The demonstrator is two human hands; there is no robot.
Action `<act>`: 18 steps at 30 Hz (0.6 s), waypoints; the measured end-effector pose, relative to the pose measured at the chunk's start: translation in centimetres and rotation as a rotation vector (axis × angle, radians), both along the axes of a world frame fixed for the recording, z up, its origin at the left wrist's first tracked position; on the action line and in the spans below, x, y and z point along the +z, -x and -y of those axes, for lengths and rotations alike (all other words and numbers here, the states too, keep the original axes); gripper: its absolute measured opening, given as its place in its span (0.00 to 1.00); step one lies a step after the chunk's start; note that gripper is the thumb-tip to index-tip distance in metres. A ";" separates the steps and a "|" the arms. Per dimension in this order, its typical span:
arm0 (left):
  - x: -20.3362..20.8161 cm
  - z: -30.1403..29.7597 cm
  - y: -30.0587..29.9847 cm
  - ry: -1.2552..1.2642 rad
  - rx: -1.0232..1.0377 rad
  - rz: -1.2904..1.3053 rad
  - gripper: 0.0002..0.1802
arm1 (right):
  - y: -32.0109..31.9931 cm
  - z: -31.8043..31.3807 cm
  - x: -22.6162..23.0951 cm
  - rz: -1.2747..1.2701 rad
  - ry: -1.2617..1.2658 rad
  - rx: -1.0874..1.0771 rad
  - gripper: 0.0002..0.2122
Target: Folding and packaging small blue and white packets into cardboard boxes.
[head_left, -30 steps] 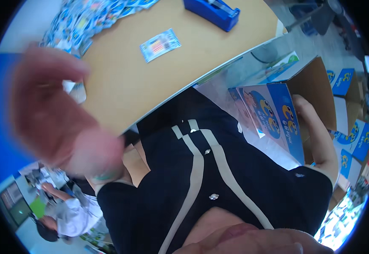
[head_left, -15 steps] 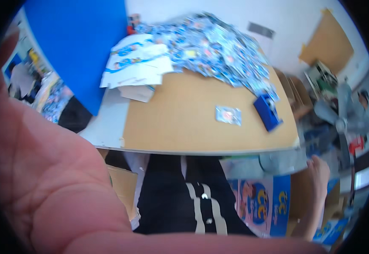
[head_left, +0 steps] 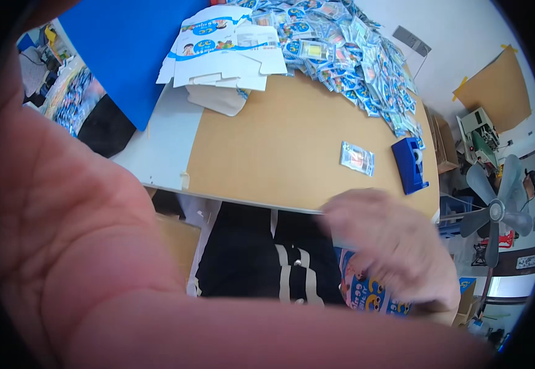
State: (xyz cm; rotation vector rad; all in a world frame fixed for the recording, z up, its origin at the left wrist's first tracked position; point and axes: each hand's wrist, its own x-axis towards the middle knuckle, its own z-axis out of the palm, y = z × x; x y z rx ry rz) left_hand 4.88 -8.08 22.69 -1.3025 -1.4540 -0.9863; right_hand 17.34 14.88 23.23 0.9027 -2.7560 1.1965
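My left hand point(head_left: 77, 234) is very close to the camera, its palm filling the lower left. Most of its fingers lie outside the picture, so I cannot tell what they do. My right hand point(head_left: 396, 246) hovers over the near edge of the brown tabletop point(head_left: 267, 147), in front of my lap. Motion smears its fingers, and nothing can be made out in them. Beyond it lies a single small clear packet point(head_left: 357, 158). Right of the packet stands a blue tape dispenser point(head_left: 410, 166) with a roll in it.
A big heap of small blue-and-clear packets point(head_left: 347, 55) covers the table's far side. Flattened white printed cartons point(head_left: 224, 55) lie to its left, beside a blue panel point(head_left: 120, 49). A grey fan point(head_left: 496, 210) stands at the right. Below the table is a printed box point(head_left: 365, 289).
My right hand has come from the lower right up and left to the table edge. The view has shifted, and the tabletop things sit differently in it. My left hand stays near the camera.
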 end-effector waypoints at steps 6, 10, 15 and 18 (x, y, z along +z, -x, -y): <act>0.3 -1.1 1.4 -0.045 0.014 -0.080 0.29 | 3.2 2.3 1.5 -0.160 0.076 0.356 0.17; -0.4 -1.9 1.9 -0.074 0.122 -0.083 0.27 | 5.7 2.4 2.0 -0.163 0.276 0.630 0.17; -0.8 -3.4 2.6 -0.138 0.111 -0.074 0.25 | 2.3 4.6 2.0 -0.159 0.497 0.826 0.17; -0.3 -5.4 1.3 -0.187 0.106 -0.060 0.24 | -4.8 0.3 3.1 -0.143 0.624 0.941 0.17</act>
